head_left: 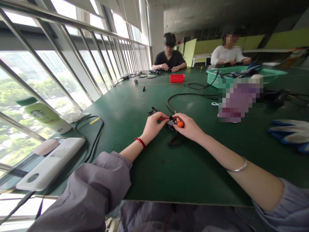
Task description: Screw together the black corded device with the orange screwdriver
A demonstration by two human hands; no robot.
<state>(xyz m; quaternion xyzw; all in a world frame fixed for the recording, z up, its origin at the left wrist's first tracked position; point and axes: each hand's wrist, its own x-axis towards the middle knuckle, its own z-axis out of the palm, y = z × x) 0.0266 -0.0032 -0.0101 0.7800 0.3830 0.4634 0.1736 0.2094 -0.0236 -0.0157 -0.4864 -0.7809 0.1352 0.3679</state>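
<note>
Over the green table in the middle of the view, both my hands are close together at a small black device (171, 123) with a grey part. My left hand (155, 123) is closed, its thumb and fingertips pinching the device's left side. Closed too, my right hand (186, 126) holds a tool with a rounded orange-and-black handle (180, 122) against the device's right side. The tool's tip is hidden, so I cannot tell its exact kind. A black angular piece (153, 111) sticks out behind my left hand. A dark cable loop (174, 143) lies just below the device.
A green basket (213, 79) of cables stands back right, near a red tray (177, 78). Gloves (291, 133) lie right. At left are a bottle (45, 116), a white power bank (51, 164) and a black cord (102, 124). Two people sit across the table.
</note>
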